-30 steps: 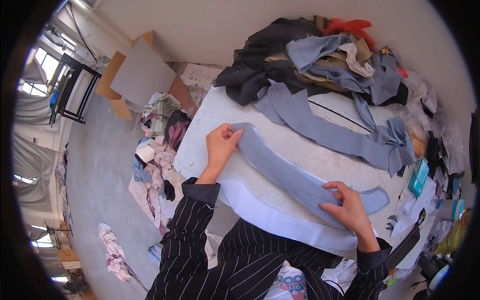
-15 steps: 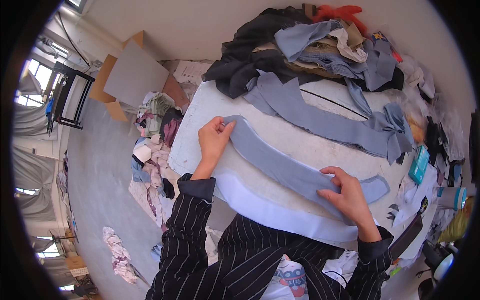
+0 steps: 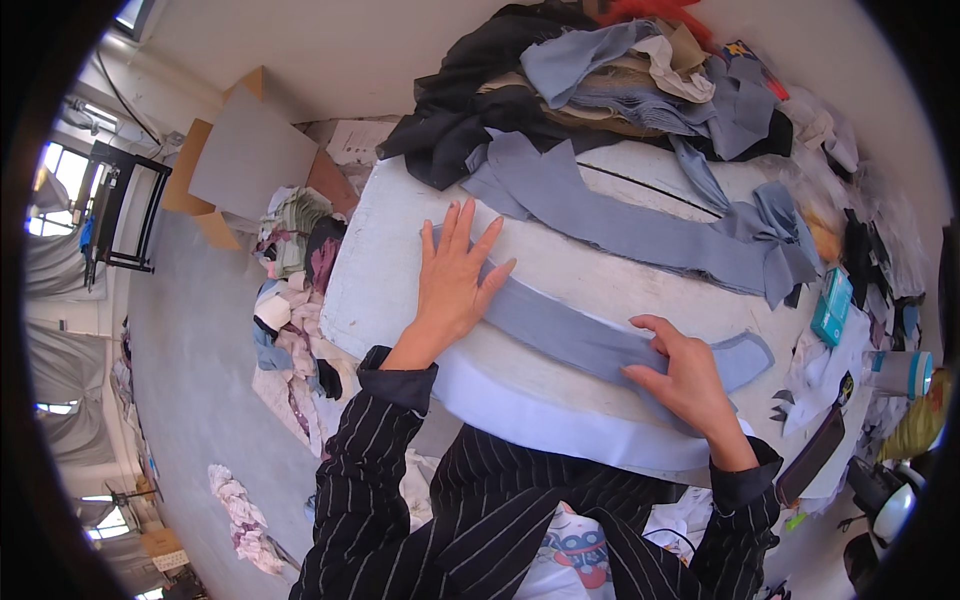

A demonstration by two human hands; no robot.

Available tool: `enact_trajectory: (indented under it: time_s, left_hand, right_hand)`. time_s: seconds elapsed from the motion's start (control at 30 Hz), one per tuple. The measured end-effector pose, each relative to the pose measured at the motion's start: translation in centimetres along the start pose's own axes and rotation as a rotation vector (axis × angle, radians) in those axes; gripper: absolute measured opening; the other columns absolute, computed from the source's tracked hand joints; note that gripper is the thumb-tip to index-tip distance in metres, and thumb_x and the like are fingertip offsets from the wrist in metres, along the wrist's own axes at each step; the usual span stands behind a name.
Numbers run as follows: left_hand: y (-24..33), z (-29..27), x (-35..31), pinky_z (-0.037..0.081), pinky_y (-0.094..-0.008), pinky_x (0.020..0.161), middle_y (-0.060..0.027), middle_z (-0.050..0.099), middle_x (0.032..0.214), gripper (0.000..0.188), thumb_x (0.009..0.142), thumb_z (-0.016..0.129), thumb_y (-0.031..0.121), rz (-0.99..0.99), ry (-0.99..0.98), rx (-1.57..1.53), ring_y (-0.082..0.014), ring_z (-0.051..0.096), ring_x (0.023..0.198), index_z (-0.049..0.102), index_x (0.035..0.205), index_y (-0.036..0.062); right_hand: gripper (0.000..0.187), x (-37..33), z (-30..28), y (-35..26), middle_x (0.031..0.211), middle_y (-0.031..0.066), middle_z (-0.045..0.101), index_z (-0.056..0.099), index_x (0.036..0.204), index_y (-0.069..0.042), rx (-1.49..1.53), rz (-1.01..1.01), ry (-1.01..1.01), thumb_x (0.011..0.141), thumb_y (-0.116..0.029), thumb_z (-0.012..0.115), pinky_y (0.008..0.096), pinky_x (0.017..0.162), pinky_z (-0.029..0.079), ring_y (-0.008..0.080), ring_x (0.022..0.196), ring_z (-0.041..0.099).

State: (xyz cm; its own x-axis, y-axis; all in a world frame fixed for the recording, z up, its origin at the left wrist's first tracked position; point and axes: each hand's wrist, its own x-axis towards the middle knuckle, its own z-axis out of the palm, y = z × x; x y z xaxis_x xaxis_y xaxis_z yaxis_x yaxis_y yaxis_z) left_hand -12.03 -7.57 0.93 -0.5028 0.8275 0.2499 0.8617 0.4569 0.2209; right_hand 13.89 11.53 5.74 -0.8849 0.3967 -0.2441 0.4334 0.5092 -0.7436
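Note:
A curved blue-grey fabric strip (image 3: 560, 333) lies across the white table (image 3: 375, 270) in front of me. My left hand (image 3: 452, 275) presses flat on its left end, fingers spread, covering part of it. Over the strip's right part rests my right hand (image 3: 685, 380), thumb and forefinger apart and the other fingers curled under, partly hidden. A white curved strip (image 3: 560, 425) runs along the near table edge, below the blue-grey one. Farther back lies a stack of similar blue-grey cut pieces (image 3: 620, 225), bunched at its right end.
Dark cloth (image 3: 450, 130) and layered fabric pieces (image 3: 640, 105) are heaped at the back. To the right are a teal box (image 3: 832, 307) and a white tub (image 3: 890, 373). Fabric scraps (image 3: 295, 320) pile up left of the table, near a cardboard box (image 3: 250, 150).
My left hand has let go of its pinch on the strip's left end and now lies flat on it. My right hand has barely moved. The view has shifted slightly.

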Motion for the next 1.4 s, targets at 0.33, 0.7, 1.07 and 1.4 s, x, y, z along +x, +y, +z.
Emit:
enact_trajectory:
  time_s: [0.33, 0.7, 1.07, 1.4]
  left_hand:
    - [2.6, 0.1, 0.4, 0.006, -0.0589, 0.117, -0.0186, 0.024, 0.159, 0.063, 0.094, 0.056, 0.047, 0.097, -0.101, 0.049, -0.0367, 0.018, 0.148, 0.045, 0.147, 0.0153]
    - [5.9, 0.9, 0.3, 0.003, -0.0577, 0.118, -0.0181, 0.024, 0.159, 0.067, 0.094, 0.047, 0.059, 0.223, -0.293, 0.009, -0.035, 0.017, 0.148, 0.046, 0.146, 0.0174]
    - [7.7, -0.2, 0.6, 0.005, -0.0615, 0.117, -0.0186, 0.022, 0.159, 0.068, 0.091, 0.058, 0.049, 0.271, -0.303, 0.032, -0.0352, 0.018, 0.148, 0.041, 0.149, 0.0176]
    - [15.3, 4.1, 0.6, 0.005, -0.0617, 0.117, -0.0177, 0.022, 0.16, 0.075, 0.09, 0.053, 0.059, 0.54, -0.376, -0.164, -0.0339, 0.018, 0.149, 0.039, 0.149, 0.0158]
  right_hand:
    - [0.062, -1.2, -1.1, 2.2, 0.088, 0.0155, 0.067, 0.054, 0.131, -0.012, -0.088, 0.031, 0.056, 0.074, -0.017, 0.077, 0.0393, 0.071, 0.051, 0.0337, 0.079, 0.066]
    - [0.063, -3.8, -3.8, 4.0, 0.08, 0.0094, 0.063, 0.056, 0.13, -0.011, -0.089, 0.072, 0.143, 0.071, -0.009, 0.078, 0.0343, 0.065, 0.049, 0.0271, 0.069, 0.061]
    - [0.06, -3.4, -2.7, 5.0, 0.083, 0.0112, 0.066, 0.056, 0.129, -0.011, -0.188, 0.024, 0.286, 0.073, -0.01, 0.078, 0.0372, 0.066, 0.05, 0.0297, 0.072, 0.065]
    - [0.062, -5.0, -4.9, 5.8, 0.082, 0.0109, 0.063, 0.058, 0.129, -0.012, -0.122, 0.111, 0.23, 0.07, -0.011, 0.08, 0.0363, 0.068, 0.05, 0.0286, 0.073, 0.063]
